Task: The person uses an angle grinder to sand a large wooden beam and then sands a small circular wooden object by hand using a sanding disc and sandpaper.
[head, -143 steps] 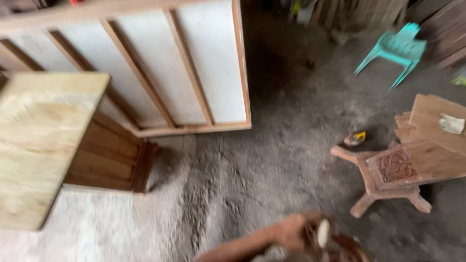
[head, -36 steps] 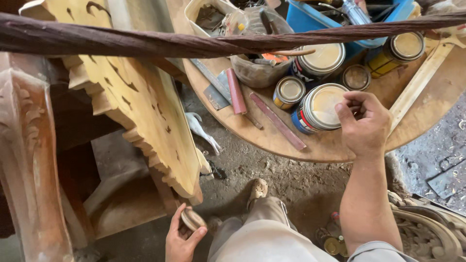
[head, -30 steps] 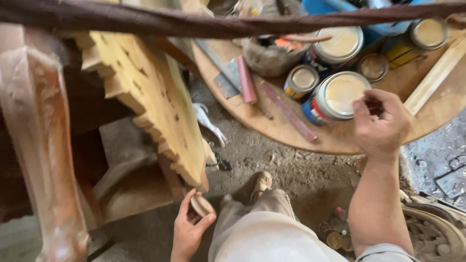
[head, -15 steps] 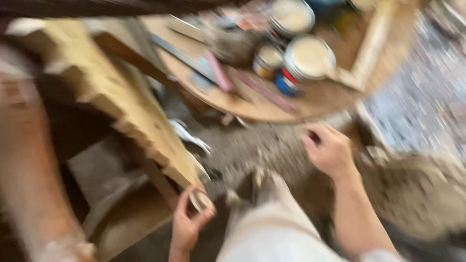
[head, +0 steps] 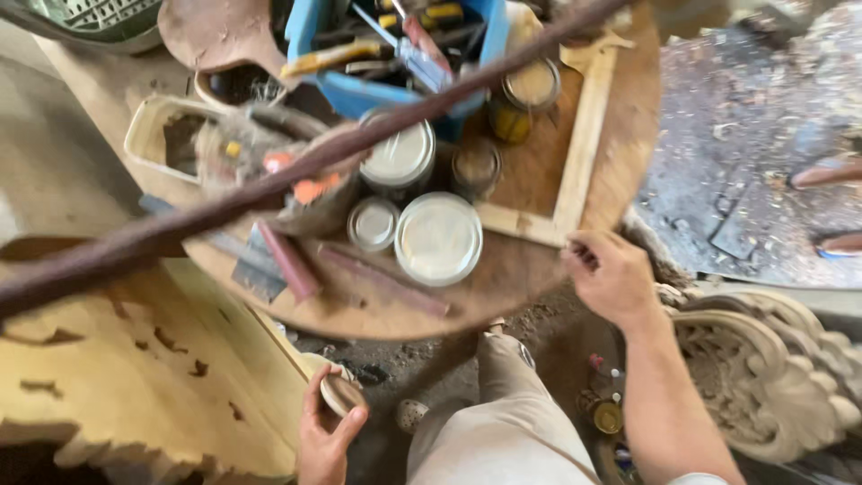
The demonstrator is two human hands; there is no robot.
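My left hand [head: 321, 440] is low at the bottom, holding a small round wooden piece [head: 342, 393] against the edge of a pale carved wooden panel [head: 135, 377]. My right hand [head: 611, 277] hovers at the front right rim of a round wooden table [head: 539, 269], fingers pinched together; whether something tiny is between them I cannot tell. Just left of it stands a large tin with a pale lid [head: 438, 238]. My leg in light trousers [head: 503, 431] is between both hands.
On the table are several lidded tins [head: 398, 154], a blue tray of tools [head: 395, 54], a wooden frame [head: 575, 144], sticks and a scraper. A dark pole [head: 269, 184] crosses the view. A carved grey ornament [head: 772, 377] sits at right. Someone's sandalled feet [head: 831, 207] are at far right.
The view swung from a yard with a panel to this table. My right hand moved off the large tin down to the table's rim. The left hand kept the round piece.
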